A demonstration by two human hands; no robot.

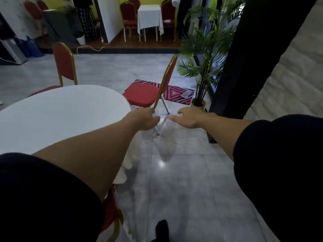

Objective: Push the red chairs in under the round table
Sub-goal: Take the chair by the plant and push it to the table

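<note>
A round table (57,116) under a white cloth fills the left half of the view. A red chair with a gold frame (143,96) stands at its right edge, seat toward the table, backrest rising up and to the right. My left hand (146,119) is closed around the lower end of its gold back frame. My right hand (188,117) hovers just right of the chair's legs, fingers apart, holding nothing. A second red chair (64,64) stands at the far side of the table. Part of a third red chair (110,212) shows under my left arm.
A potted palm (204,67) stands right of the chair, with a striped red mat (176,93) on the grey tile floor behind it. A dark pillar (244,58) rises at right. A raised platform at the back holds a small white table (150,18) and more red chairs.
</note>
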